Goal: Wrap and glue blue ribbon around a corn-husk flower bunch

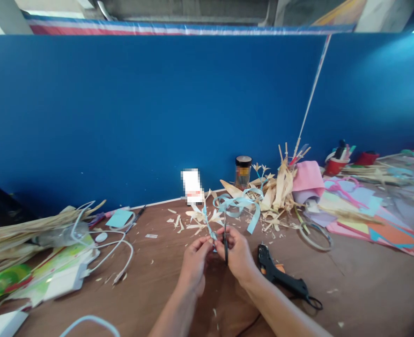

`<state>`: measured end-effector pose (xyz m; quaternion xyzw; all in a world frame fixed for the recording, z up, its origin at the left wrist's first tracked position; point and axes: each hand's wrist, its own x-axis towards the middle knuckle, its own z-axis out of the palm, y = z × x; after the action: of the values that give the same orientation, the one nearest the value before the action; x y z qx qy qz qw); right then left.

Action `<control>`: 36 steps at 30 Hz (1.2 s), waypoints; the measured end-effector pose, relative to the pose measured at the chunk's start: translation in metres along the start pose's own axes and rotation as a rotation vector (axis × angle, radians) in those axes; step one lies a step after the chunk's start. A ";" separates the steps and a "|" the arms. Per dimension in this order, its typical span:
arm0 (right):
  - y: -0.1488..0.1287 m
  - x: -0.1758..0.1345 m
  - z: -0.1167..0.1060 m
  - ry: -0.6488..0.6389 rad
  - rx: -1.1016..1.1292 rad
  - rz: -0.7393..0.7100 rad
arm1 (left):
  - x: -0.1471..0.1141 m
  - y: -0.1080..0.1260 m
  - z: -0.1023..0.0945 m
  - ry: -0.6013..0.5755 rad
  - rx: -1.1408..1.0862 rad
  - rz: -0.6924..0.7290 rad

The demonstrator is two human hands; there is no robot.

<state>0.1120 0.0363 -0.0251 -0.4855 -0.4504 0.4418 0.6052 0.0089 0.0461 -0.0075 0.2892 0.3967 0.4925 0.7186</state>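
Observation:
My left hand [195,262] pinches the lower end of a flower stem [207,220] wrapped in pale blue, with dried-husk petals spreading at its top. Beside it, my right hand [238,255] is closed around dark scissors [225,243], whose blades point up and away from me. The fingertips of both hands meet at the stem's base. Just beyond them lies a loose curl of light blue ribbon [240,202]. A black hot glue gun [280,276] rests on the table to the right of my right wrist.
Dried corn husks [280,189] and a lidded jar [243,172] stand by the blue partition [158,103]. Coloured paper sheets [365,224] and a tape roll [315,236] lie on the right. White cables [128,262], a power bank [64,281] and husk strips [24,236] crowd the left.

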 end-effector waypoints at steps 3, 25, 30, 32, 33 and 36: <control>-0.003 0.000 0.001 0.015 0.144 0.098 | -0.001 -0.001 0.000 0.020 0.018 0.005; -0.012 -0.001 0.003 0.008 0.248 0.193 | -0.001 0.003 0.000 0.007 0.062 -0.011; -0.014 -0.001 0.004 0.029 0.219 0.187 | -0.002 0.006 0.000 -0.018 0.053 -0.046; -0.014 -0.002 0.004 0.027 0.211 0.180 | -0.003 0.006 0.001 -0.025 0.059 -0.044; -0.014 -0.002 0.003 0.023 0.207 0.176 | -0.003 0.006 0.002 -0.028 0.062 -0.046; -0.012 -0.003 0.003 0.012 0.197 0.170 | -0.003 0.004 0.003 -0.050 0.066 -0.030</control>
<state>0.1096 0.0328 -0.0136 -0.4627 -0.3586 0.5308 0.6129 0.0089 0.0441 -0.0018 0.3190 0.3991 0.4609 0.7256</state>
